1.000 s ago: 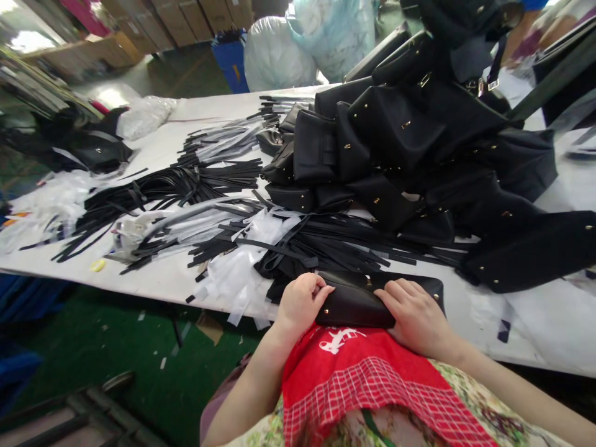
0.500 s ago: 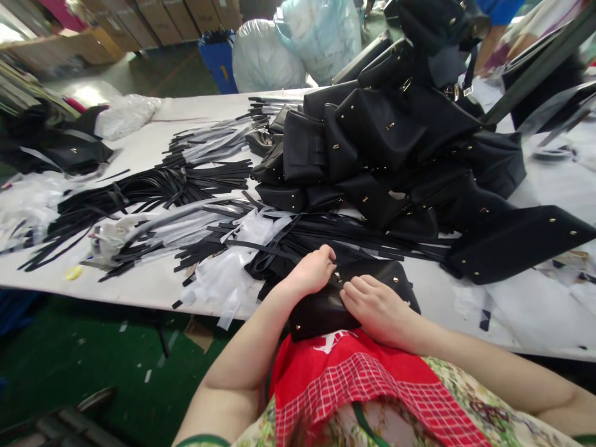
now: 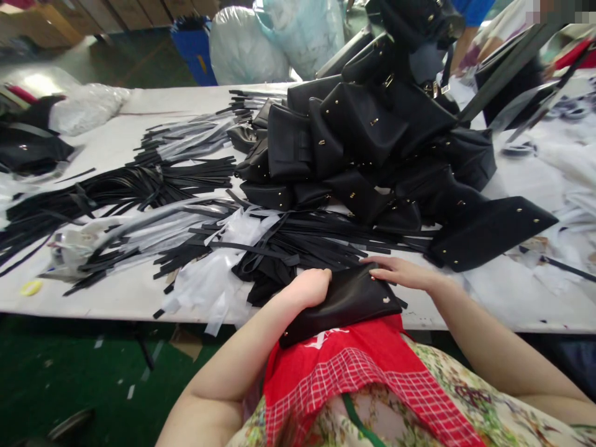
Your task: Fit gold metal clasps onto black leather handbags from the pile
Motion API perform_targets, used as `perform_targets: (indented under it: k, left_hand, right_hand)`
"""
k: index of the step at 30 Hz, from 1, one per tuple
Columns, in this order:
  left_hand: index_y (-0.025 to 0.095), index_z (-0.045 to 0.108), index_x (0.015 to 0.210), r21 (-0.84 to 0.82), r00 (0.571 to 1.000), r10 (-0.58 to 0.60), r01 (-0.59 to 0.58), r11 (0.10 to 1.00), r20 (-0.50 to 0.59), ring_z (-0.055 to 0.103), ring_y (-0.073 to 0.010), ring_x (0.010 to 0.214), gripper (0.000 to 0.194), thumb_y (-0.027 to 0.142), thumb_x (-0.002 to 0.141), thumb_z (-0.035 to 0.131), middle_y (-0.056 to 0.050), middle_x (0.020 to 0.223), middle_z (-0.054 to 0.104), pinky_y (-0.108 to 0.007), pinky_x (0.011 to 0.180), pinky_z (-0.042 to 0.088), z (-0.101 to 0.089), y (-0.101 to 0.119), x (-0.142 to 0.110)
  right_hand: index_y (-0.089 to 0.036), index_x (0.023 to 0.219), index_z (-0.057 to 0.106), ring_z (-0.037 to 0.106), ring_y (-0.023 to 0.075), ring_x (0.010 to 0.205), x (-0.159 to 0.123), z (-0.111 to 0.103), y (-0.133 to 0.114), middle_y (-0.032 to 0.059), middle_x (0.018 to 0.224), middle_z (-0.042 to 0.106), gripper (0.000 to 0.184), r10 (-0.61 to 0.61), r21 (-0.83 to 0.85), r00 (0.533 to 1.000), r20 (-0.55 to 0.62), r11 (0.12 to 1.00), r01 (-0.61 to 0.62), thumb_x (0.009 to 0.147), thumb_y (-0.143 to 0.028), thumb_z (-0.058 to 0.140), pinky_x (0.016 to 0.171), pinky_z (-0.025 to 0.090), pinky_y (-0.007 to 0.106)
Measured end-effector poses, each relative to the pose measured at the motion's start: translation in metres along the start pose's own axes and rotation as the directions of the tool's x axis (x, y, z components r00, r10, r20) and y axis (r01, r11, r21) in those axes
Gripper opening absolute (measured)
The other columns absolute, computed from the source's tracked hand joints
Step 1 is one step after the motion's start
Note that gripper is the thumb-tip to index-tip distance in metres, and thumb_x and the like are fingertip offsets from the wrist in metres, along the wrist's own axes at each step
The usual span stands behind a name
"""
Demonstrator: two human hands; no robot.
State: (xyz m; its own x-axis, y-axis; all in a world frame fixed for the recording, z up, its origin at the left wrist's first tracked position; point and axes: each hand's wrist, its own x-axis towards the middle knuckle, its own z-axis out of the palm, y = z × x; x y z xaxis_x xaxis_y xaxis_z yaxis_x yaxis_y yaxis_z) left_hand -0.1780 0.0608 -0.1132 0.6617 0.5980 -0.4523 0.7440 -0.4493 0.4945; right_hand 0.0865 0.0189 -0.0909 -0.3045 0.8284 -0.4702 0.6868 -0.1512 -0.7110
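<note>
A black handbag (image 3: 347, 298) with small gold-coloured metal studs lies on its side at the table's front edge, against the red apron. My left hand (image 3: 314, 287) is closed on its far left part, with the fingertips hidden against the leather. At the far right corner, my right hand (image 3: 403, 272) reaches over the bag with its fingers stretched out and touching it. Just beyond the bag lies a bunch of black straps (image 3: 311, 239). Crumpled black material (image 3: 265, 276) sits to the left of my left hand.
A big heap of black handbags (image 3: 358, 124) fills the table's middle and right. More black straps (image 3: 139, 186), clear plastic wrapping (image 3: 205, 285) and a yellow ring (image 3: 31, 288) lie to the left. Behind the table (image 3: 116, 304) stand stuffed plastic bags (image 3: 246, 46) and a blue bin (image 3: 193, 53).
My right hand has moved from the bag's near middle to its far right corner, fingers now extended. The bag has turned a little, and my left hand stays on it. The view has shifted.
</note>
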Motion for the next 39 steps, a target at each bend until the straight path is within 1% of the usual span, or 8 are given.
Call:
perform_targets:
  k: [2,4,9,13,16,30,35,39]
  left_hand:
    - [0.017,0.064,0.091,0.008,1.000,0.009,-0.009,1.000,-0.021,0.069,-0.0267,0.085,0.021,0.015,0.088,0.043,-0.013,0.092,0.073,-0.035,0.074,0.050,0.000,0.001,0.003]
    - [0.018,0.063,0.098,-0.045,0.989,-0.014,0.008,0.999,-0.147,0.069,-0.0249,0.087,0.028,0.015,0.091,0.036,-0.011,0.095,0.072,-0.035,0.076,0.050,0.001,0.005,0.005]
    - [0.020,0.065,0.091,-0.342,0.824,-0.050,-0.179,0.922,-0.564,0.066,-0.0185,0.083,0.024,0.031,0.095,0.044,-0.005,0.088,0.071,-0.029,0.077,0.049,-0.001,0.018,-0.004]
    - [0.020,0.068,0.081,-0.345,0.862,0.052,-0.257,0.903,-0.505,0.062,-0.0157,0.072,0.021,0.030,0.091,0.053,-0.002,0.076,0.068,-0.026,0.067,0.046,-0.003,0.027,-0.019]
    - [0.020,0.070,0.084,-0.350,0.886,0.078,-0.260,0.900,-0.457,0.063,-0.0151,0.076,0.020,0.026,0.091,0.052,-0.002,0.080,0.070,-0.026,0.073,0.046,0.001,0.028,-0.026]
    - [0.019,0.061,0.076,-0.276,0.972,0.013,-0.079,0.958,-0.233,0.062,-0.0190,0.080,0.012,0.026,0.085,0.061,-0.004,0.082,0.066,-0.030,0.075,0.046,0.020,0.028,-0.029]
    - [0.018,0.056,0.078,-0.610,0.962,-0.110,-0.069,0.790,-0.252,0.059,-0.0149,0.059,0.020,0.032,0.090,0.049,-0.001,0.064,0.061,-0.027,0.061,0.047,0.020,0.001,-0.023]
    - [0.017,0.055,0.086,-0.737,0.912,-0.306,0.005,0.676,-0.274,0.055,-0.0126,0.049,0.024,0.037,0.092,0.043,0.003,0.056,0.056,-0.023,0.051,0.045,0.021,-0.044,-0.015]
  right_hand:
    - [-0.023,0.137,0.050,0.057,0.0259,0.112,0.005,0.009,0.009,0.0066,0.125,0.062,0.063,-0.044,0.228,0.981,0.191,0.974,-0.001,0.086,-0.060,0.053,0.097,0.044,0.037]
    - [-0.024,0.139,0.048,0.059,0.0236,0.107,0.007,0.019,0.008,0.0046,0.122,0.063,0.065,-0.092,0.349,0.969,0.228,0.937,0.007,0.084,-0.059,0.058,0.090,0.047,0.034]
    - [-0.019,0.110,0.064,0.060,0.0192,0.089,0.018,0.038,-0.005,0.0026,0.101,0.068,0.045,-0.077,0.243,0.988,0.135,0.969,0.042,0.086,-0.056,0.057,0.075,0.046,0.028]
    - [-0.017,0.090,0.065,0.057,0.0185,0.076,0.026,0.046,-0.005,0.0026,0.084,0.067,0.043,-0.071,0.151,0.994,0.089,0.987,0.057,0.087,-0.058,0.054,0.067,0.043,0.029]
    - [-0.016,0.101,0.066,0.059,0.0214,0.085,0.027,0.051,-0.001,0.0050,0.096,0.069,0.044,-0.106,0.188,0.989,0.101,0.978,0.085,0.089,-0.056,0.051,0.074,0.044,0.031]
    - [-0.018,0.103,0.068,0.062,0.0221,0.087,0.031,0.055,0.002,0.0038,0.097,0.071,0.034,-0.128,0.171,0.989,0.076,0.979,0.113,0.088,-0.046,0.055,0.074,0.045,0.030]
    - [-0.019,0.099,0.070,0.058,0.0234,0.089,0.038,0.051,0.014,0.0066,0.093,0.067,0.035,-0.158,0.038,0.987,-0.011,0.987,0.158,0.081,-0.048,0.062,0.078,0.045,0.034]
    - [-0.019,0.105,0.067,0.057,0.0243,0.096,0.039,0.051,0.017,0.0072,0.102,0.064,0.038,-0.188,0.160,0.981,0.053,0.971,0.178,0.079,-0.047,0.063,0.085,0.044,0.036]
